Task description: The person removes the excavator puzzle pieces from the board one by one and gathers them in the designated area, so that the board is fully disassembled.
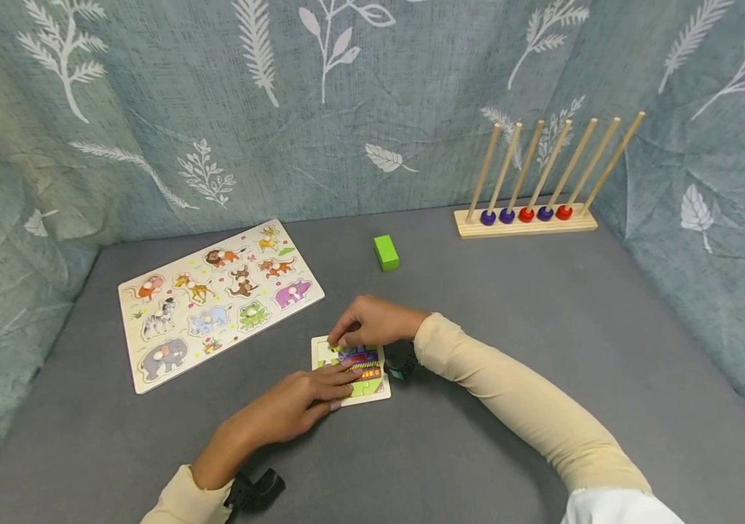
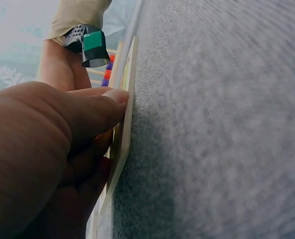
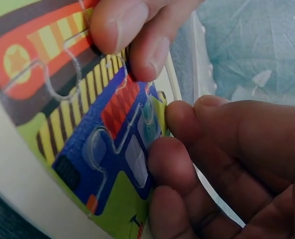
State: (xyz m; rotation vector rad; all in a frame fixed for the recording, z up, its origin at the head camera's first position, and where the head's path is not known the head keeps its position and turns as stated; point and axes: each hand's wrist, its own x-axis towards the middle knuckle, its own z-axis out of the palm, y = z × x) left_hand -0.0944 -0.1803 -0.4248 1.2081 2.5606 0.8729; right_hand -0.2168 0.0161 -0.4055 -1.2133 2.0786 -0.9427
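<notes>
A small jigsaw puzzle (image 1: 367,387) in a pale wooden frame lies on the table, its picture a vehicle in blue, red and green. My left hand (image 1: 306,399) rests on its lower left part with fingers stretched over the pieces; the left wrist view has the thumb (image 2: 116,95) at the frame's edge. With thumb and fingertips, my right hand (image 1: 375,320) pinches a yellow-green puzzle piece (image 3: 161,112) at the far left corner, where pale backing shows. Most of that piece is hidden behind the fingers. Joined pieces (image 3: 105,134) show beside it in the right wrist view.
An animal peg puzzle board (image 1: 228,346) lies to the left. Beyond the hands is a green block (image 1: 386,253). A wooden rack (image 1: 526,228) with upright rods and red and blue beads stands at the back right, near the leaf-patterned cloth (image 1: 320,153).
</notes>
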